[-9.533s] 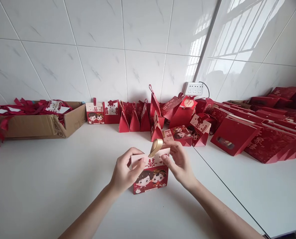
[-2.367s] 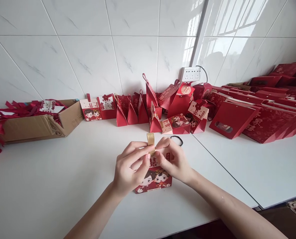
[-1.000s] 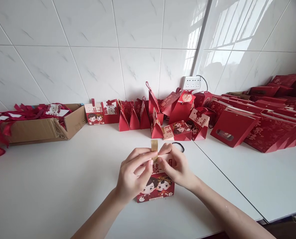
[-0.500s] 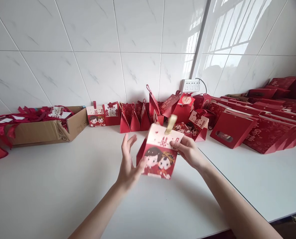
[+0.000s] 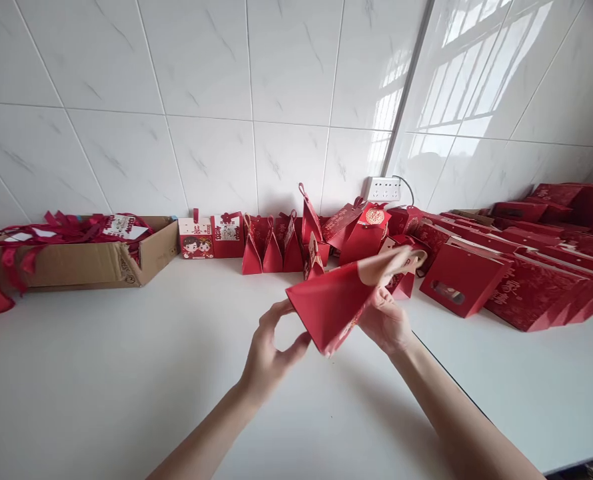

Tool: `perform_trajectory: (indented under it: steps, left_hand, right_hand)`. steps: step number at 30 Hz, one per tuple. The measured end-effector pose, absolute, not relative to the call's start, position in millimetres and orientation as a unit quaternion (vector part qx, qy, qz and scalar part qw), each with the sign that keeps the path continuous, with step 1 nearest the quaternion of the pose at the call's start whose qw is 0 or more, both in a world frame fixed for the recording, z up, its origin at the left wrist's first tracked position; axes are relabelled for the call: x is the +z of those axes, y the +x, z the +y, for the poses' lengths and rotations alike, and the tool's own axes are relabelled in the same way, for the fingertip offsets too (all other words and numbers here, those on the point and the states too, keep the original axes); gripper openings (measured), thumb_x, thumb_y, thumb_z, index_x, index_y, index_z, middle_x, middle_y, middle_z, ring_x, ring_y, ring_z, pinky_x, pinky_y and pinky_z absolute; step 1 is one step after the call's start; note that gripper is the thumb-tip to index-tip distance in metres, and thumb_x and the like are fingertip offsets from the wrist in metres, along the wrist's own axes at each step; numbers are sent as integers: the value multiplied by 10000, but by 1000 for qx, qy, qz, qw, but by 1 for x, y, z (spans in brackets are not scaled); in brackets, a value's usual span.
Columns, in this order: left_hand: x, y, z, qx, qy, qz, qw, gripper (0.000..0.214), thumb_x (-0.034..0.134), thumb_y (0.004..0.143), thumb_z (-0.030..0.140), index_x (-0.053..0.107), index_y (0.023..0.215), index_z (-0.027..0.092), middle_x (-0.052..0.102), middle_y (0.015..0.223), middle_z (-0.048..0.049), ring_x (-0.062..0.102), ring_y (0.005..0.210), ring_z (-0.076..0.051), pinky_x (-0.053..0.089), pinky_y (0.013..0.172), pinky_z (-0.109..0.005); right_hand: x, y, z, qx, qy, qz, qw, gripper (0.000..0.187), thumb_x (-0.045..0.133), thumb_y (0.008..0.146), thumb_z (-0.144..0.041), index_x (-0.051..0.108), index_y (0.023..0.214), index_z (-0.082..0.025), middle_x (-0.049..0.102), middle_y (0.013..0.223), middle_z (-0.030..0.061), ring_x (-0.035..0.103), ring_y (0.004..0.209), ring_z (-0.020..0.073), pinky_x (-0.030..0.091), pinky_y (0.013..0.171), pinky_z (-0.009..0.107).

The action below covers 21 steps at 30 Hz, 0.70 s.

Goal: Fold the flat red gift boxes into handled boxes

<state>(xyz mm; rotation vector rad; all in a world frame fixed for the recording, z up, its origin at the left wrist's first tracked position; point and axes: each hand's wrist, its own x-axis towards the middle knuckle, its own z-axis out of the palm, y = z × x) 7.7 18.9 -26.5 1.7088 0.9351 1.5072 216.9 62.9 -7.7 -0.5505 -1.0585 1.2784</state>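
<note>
- A red paper gift box (image 5: 337,303) is held in the air above the white bench (image 5: 101,373), tipped over so that a plain red side faces the camera and its pale top points away to the right.
- The right hand (image 5: 384,323) is closed around the box from below and behind; the fingers are largely hidden by the box, so the exact grip cannot be told.
- The left hand (image 5: 269,347) is held loosely spread just beside the box's lower left corner, thumb and fingers curved, with the thumb tip at or near the box's edge; whether it touches cannot be told.
- A pale ribbon loop (image 5: 399,257) appears at the box's far end, blurred.
- Beyond the hands, against the tiled wall, a row of folded red boxes (image 5: 271,237) is lined up, and two boxes printed with cartoon figures (image 5: 209,237) are stood to its left.
- Far to the left of the hands, a cardboard carton (image 5: 84,260) filled with red ribbons is placed on the bench.
- To the right of the hands, flat red bags (image 5: 521,267) are stacked in an overlapping row; a white power strip (image 5: 384,189) is fixed to the wall beyond.
- As a judgement: the turning of the box is best done with a light hold on the walls, so the thin card is not creased, and the free hand should be kept close under the low corner for support.
</note>
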Motion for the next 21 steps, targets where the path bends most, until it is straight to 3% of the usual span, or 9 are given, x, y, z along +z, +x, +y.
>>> perform_trajectory:
  steps: [2,4,7,11,14,18,21]
  left_hand:
    - [-22,8,22,582,597,352,425,450,716,777,395,537,1159,237,681,999,-48,670,847,-213,515,835,-368]
    - [-17,8,25,570,519,355,528,632,738,743,473,443,1252,244,668,911,-10,628,603,-148,520,693,-339]
    - [-13,8,29,558,392,378,626,812,795,673,487,365,1320,255,658,850,25,564,503,-96,499,635,-300]
    - [-11,7,33,555,324,382,664,547,813,644,473,566,1056,211,608,733,57,511,489,-56,486,604,-249]
    - [-11,6,34,573,318,371,658,418,821,628,454,578,837,186,564,621,86,436,437,-31,515,629,-258]
    - [-9,5,29,630,357,352,593,362,792,671,444,612,848,185,483,456,122,388,393,-32,534,683,-277]
    - [-5,4,24,622,422,355,555,337,757,725,447,643,893,178,536,450,97,460,409,-59,526,690,-289]
  right_hand:
    - [-6,210,61,566,-279,-433,644,370,837,593,-461,693,810,-197,743,737,32,687,609,186,592,544,281]
    - [-6,202,59,547,-329,-415,649,388,806,626,-476,682,818,-162,730,696,42,627,476,151,533,393,239]
    - [-7,192,55,552,-362,-405,633,406,718,701,-526,654,831,-146,681,586,19,536,338,114,466,287,211]
    - [-5,187,50,642,-373,-370,559,414,544,841,-528,651,830,-129,578,431,-1,574,355,142,520,332,215]
    - [-6,189,55,682,-393,-321,527,388,485,900,-451,634,731,-135,574,422,19,606,384,148,527,349,204]
    - [-17,194,67,699,-373,-291,535,221,550,872,-317,648,758,-155,643,519,12,622,411,112,522,374,153]
    - [-24,193,68,689,-348,-323,547,161,612,834,-303,667,763,-169,696,602,23,643,454,118,529,389,163]
